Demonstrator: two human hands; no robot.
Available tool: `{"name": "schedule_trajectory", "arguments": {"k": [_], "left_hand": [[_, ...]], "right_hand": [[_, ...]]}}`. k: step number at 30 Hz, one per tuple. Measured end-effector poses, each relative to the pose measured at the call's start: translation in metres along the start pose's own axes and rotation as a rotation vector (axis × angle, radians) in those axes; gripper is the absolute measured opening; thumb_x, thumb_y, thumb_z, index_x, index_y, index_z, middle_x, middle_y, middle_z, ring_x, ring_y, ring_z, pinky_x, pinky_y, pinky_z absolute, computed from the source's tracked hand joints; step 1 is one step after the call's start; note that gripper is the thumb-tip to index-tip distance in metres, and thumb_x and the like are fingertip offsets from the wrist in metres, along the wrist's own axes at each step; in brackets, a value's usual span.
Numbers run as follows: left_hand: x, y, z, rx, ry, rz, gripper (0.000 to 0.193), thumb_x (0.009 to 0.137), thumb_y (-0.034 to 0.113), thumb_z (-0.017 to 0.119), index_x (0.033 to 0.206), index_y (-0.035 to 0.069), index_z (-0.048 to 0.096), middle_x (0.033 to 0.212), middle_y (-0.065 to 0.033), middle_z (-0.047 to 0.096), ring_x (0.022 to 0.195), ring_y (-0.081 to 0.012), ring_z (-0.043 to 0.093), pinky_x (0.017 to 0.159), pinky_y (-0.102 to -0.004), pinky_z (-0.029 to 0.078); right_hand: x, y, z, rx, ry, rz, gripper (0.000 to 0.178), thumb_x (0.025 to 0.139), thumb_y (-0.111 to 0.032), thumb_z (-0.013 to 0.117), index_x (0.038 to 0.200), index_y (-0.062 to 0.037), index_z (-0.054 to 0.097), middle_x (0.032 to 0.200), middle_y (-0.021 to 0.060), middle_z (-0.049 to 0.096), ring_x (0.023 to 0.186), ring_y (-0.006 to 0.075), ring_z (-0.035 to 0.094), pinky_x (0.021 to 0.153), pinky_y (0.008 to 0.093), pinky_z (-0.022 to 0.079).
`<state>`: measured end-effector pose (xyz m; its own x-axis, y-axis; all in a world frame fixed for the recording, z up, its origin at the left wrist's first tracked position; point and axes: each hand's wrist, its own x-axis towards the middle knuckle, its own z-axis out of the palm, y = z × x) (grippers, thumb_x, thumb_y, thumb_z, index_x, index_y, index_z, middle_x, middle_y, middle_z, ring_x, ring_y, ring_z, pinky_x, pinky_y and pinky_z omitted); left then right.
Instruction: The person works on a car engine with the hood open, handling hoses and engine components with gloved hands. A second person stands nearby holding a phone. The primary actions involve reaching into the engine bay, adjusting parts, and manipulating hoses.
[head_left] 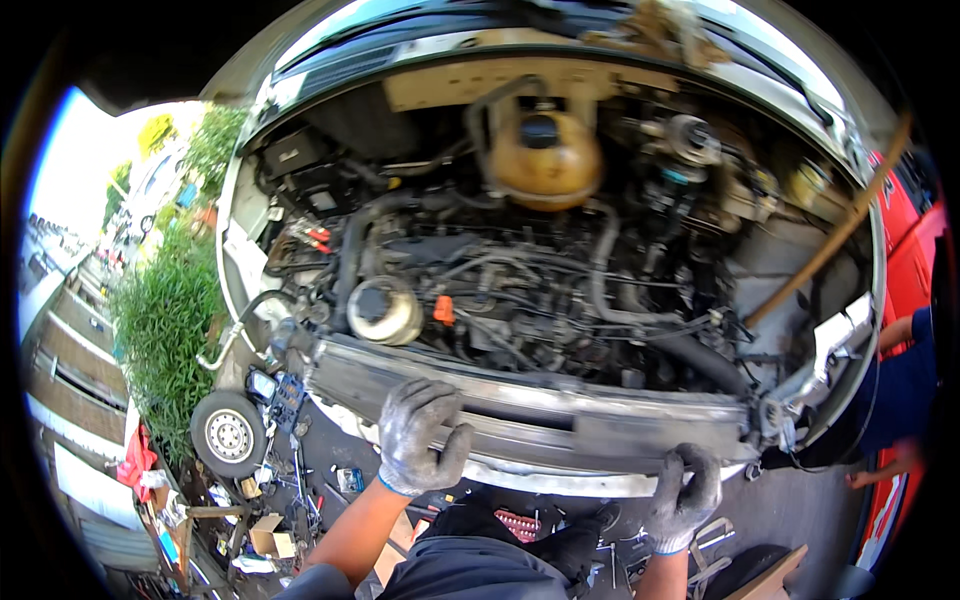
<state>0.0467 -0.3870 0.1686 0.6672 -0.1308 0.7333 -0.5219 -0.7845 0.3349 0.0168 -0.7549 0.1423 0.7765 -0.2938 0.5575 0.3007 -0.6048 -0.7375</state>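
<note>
Outdoors, on a paved yard strewn with tools, a van is standing with its bonnet up and its engine bay [540, 250] laid open. Across the front of that bay a grey metal crossbar [560, 410] is lying, and both gloved hands are gripping it. The left hand [420, 435] is curling over its top edge near the middle, fingers wrapped and thumb tucked under; the right hand [685, 495] is clamping the lower lip further along, its grip closed tight on the metal.

Just behind the bar a round pale cap [385, 310] and an amber coolant tank [545, 155] are sitting among black hoses. A wooden stick [830, 245] is propping the bonnet at the far side, and another person's arm [895, 335] is showing at the right edge. A spare wheel [230, 432] is lying on the ground below.

Risks, as I judge them: the bar could be dropping or twisting if one grip slips, catching hoses or toes; knocking the stick could be bringing the bonnet down.
</note>
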Motion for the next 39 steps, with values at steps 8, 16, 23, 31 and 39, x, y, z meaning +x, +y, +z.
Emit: {"name": "schedule_trajectory", "arguments": {"k": [8,16,23,31,39], "left_hand": [[-0.058,-0.186,-0.118,0.012,0.564,-0.655,0.014,0.099,0.005,0.073,0.111,-0.001,0.074,0.103,-0.0129,0.072,0.095,-0.0252,0.069,0.089,-0.0391,0.056],[-0.1,-0.309,-0.162,-0.703,0.744,-1.045,0.034,0.109,0.029,0.067,0.123,-0.001,0.077,0.116,-0.011,0.077,0.104,-0.0196,0.073,0.095,-0.0362,0.057],[-0.103,-0.368,-0.159,-1.048,-0.064,-1.068,0.039,0.104,0.009,0.073,0.142,0.0,0.075,0.131,-0.0114,0.082,0.12,-0.0229,0.078,0.105,-0.0364,0.062],[-0.017,-0.369,-0.097,-1.001,-0.453,-1.293,0.047,0.118,0.042,0.064,0.127,-0.001,0.08,0.118,-0.0102,0.081,0.1,-0.0205,0.079,0.087,-0.0374,0.067],[-0.008,-0.372,-0.104,-1.032,-0.381,-1.178,0.032,0.109,0.026,0.074,0.126,0.001,0.079,0.104,-0.0141,0.082,0.087,-0.0224,0.08,0.082,-0.0362,0.067]], "right_hand": [[0.03,-0.125,0.159,-0.18,-0.352,-0.297,0.041,0.097,-0.015,0.081,0.134,0.0023,0.074,0.134,0.0237,0.074,0.128,0.0465,0.069,0.112,0.0561,0.055],[0.002,-0.149,0.252,-0.499,-0.619,-0.399,0.038,0.102,-0.034,0.075,0.127,-0.004,0.074,0.111,0.0195,0.078,0.107,0.0419,0.072,0.101,0.0569,0.051],[-0.028,-0.155,0.236,-0.468,-0.555,-0.472,0.04,0.1,-0.032,0.076,0.128,-0.0041,0.073,0.115,0.0181,0.077,0.107,0.0419,0.07,0.103,0.0586,0.049],[-0.043,-0.157,0.229,-0.497,-0.525,-0.472,0.043,0.099,-0.031,0.077,0.132,-0.005,0.072,0.118,0.0167,0.077,0.11,0.0409,0.07,0.104,0.0573,0.049],[-0.044,-0.157,0.234,-0.494,-0.518,-0.455,0.04,0.098,-0.033,0.076,0.128,-0.0059,0.074,0.117,0.0163,0.078,0.11,0.0407,0.07,0.104,0.0574,0.049]]}}
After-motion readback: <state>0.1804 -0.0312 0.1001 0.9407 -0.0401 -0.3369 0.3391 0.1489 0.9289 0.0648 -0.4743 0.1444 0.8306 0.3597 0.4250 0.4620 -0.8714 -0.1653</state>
